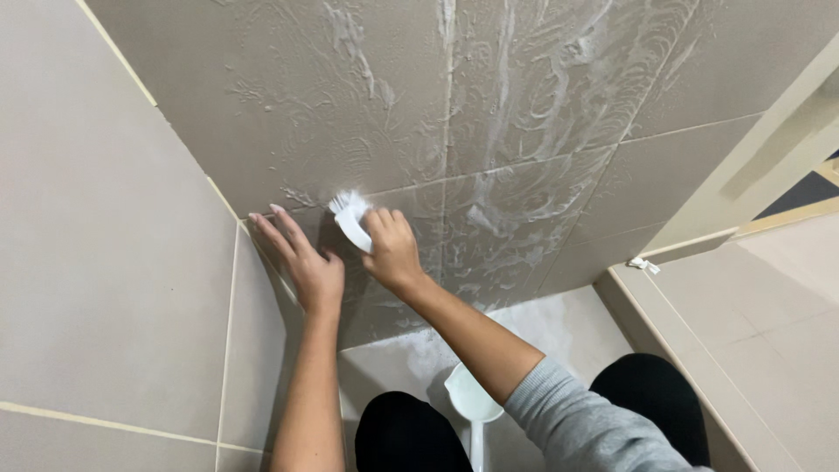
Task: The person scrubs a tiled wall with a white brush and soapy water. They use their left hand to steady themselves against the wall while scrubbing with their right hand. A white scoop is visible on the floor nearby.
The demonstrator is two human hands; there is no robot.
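Item: white scrub brush (350, 218), clamped in the right hand (391, 249), fingers curled tight round its curved back. Bristles point up and left of the knuckles, pressed flat to the soapy grey wall tile (524, 114). Long axis runs diagonally, from the fingers toward the upper left.

Left hand (301, 258): fingers spread apart and flat against the wall, holding nothing, just left of the brush and near the corner joint with the side wall (105, 245). The right hand is the one on the brush.

Edges: corner seam close on the left of both hands; grout line passes just above the bristles.

Open room: broad lathered tile above and to the right of the fingers. A white scoop (470, 398) lies well below, between the knees.
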